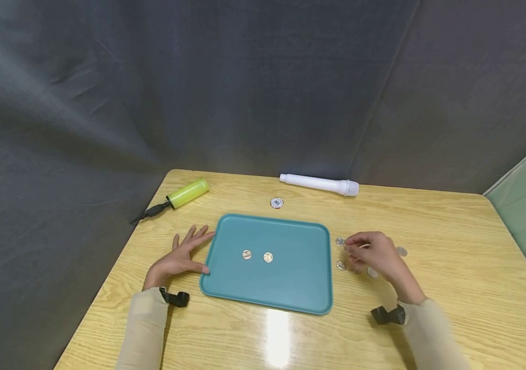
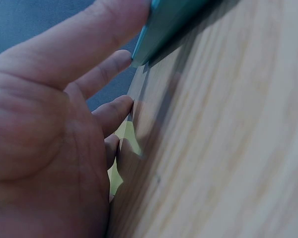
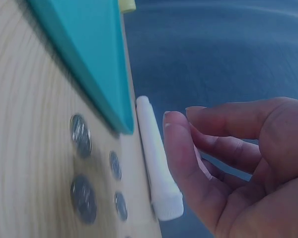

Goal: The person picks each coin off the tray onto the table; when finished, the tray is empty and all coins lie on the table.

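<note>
My left hand (image 1: 178,259) is spread at the left edge of the teal tray (image 1: 286,288), its thumb and index fingertip right at the rim. Two shiny coins (image 1: 247,254) lie inside the tray. Beyond its right side, my right hand (image 1: 376,253) hovers over the table with thumb and index fingertips brought together; I cannot tell whether a coin is between them. Several silvery coins lie under and around that hand, such as one coin (image 1: 340,241) by the fingertips and another coin (image 3: 84,198) in the right wrist view.
A white microphone-shaped stick (image 1: 318,184) lies along the table's back edge. In front of it is a poker chip (image 1: 277,203). A yellow-green hand pump (image 1: 188,193) with a black end rests at the back left. Dark cloth (image 1: 244,92) hangs behind the table.
</note>
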A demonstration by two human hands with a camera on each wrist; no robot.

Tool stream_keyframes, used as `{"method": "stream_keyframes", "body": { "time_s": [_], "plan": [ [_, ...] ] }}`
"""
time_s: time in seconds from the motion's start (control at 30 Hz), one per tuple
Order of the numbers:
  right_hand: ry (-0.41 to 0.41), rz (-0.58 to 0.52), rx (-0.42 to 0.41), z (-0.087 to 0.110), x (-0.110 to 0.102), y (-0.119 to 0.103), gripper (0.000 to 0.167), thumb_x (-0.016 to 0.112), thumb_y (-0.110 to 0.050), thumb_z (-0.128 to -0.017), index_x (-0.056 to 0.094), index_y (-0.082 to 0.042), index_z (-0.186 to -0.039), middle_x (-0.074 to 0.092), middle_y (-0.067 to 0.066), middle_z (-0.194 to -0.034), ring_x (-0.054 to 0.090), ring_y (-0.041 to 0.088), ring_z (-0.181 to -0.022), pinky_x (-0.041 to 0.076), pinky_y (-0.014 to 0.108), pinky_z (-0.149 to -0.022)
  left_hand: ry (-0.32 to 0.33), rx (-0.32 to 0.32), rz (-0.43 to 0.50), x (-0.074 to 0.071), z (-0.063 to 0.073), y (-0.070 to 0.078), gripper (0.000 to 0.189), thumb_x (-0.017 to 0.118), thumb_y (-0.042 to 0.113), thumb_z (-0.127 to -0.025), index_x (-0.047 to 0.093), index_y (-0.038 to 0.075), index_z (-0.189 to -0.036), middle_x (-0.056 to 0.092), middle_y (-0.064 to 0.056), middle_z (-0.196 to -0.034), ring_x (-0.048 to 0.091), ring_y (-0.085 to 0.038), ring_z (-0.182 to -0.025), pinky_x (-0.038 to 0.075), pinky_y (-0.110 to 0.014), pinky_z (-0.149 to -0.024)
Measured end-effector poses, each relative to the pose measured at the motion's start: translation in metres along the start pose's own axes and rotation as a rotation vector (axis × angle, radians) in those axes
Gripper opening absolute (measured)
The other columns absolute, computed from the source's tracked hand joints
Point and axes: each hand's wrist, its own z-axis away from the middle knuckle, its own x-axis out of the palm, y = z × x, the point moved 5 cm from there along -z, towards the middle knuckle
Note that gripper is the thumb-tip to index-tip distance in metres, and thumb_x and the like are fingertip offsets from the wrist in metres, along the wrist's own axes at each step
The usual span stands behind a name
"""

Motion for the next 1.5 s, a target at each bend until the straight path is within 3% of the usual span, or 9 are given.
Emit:
{"method": "stream_keyframes", "body": {
  "time_s": [0.3, 0.6, 1.0, 1.23, 1.5],
  "plan": [
    [-0.02, -0.018, -0.009, -0.013, 0.014, -0.014, 0.025, 0.065, -0.006, -0.094, 0.069, 0.012, -0.111, 0.073, 0.025, -0.09, 0.073, 0.017, -0.071, 0.064, 0.032, -0.064, 0.003, -0.001, 0.007, 0.0, 0.0, 0.001, 0.097, 0.087, 0.026, -0.076, 0.035, 0.015, -0.158, 0.006, -0.015, -0.171, -0.02, -0.042, -0.155, -0.03, -0.067, -0.112],
    [-0.067, -0.06, -0.005, -0.024, 0.033, -0.025, 0.025, 0.063, -0.005, -0.095, 0.068, 0.013, -0.112, 0.071, 0.025, -0.095, 0.071, 0.012, -0.07, 0.064, 0.032, -0.066, 0.004, 0.006, 0.002, 0.0, 0.0, 0.002, 0.097, 0.087, 0.026, -0.077, 0.034, 0.015, -0.158, 0.006, -0.016, -0.171, -0.019, -0.042, -0.155, -0.03, -0.068, -0.112],
    [-0.101, -0.029, -0.054, -0.039, 0.057, -0.037, 0.023, 0.067, -0.004, -0.091, 0.071, 0.012, -0.107, 0.071, 0.021, -0.089, 0.073, 0.022, -0.067, 0.064, 0.037, -0.061, 0.006, 0.013, -0.015, 0.0, 0.0, 0.0, 0.097, 0.087, 0.026, -0.077, 0.035, 0.015, -0.158, 0.007, -0.016, -0.17, -0.018, -0.043, -0.155, -0.028, -0.069, -0.112],
    [-0.13, -0.019, -0.049, -0.046, 0.073, -0.041, 0.021, 0.067, -0.003, -0.09, 0.071, 0.011, -0.105, 0.071, 0.02, -0.087, 0.07, 0.014, -0.063, 0.064, 0.037, -0.061, 0.007, 0.016, -0.021, 0.0, 0.0, 0.001, 0.097, 0.087, 0.026, -0.077, 0.034, 0.015, -0.158, 0.007, -0.017, -0.17, -0.018, -0.044, -0.155, -0.028, -0.069, -0.112],
    [-0.154, 0.008, -0.074, -0.05, 0.09, -0.05, 0.018, 0.068, -0.003, -0.089, 0.072, 0.009, -0.102, 0.071, 0.016, -0.082, 0.069, 0.014, -0.063, 0.062, 0.033, -0.058, 0.008, 0.002, -0.025, 0.0, 0.001, 0.001, 0.098, 0.087, 0.028, -0.076, 0.034, 0.015, -0.158, 0.007, -0.016, -0.17, -0.018, -0.043, -0.155, -0.028, -0.068, -0.113]
  ]
}}
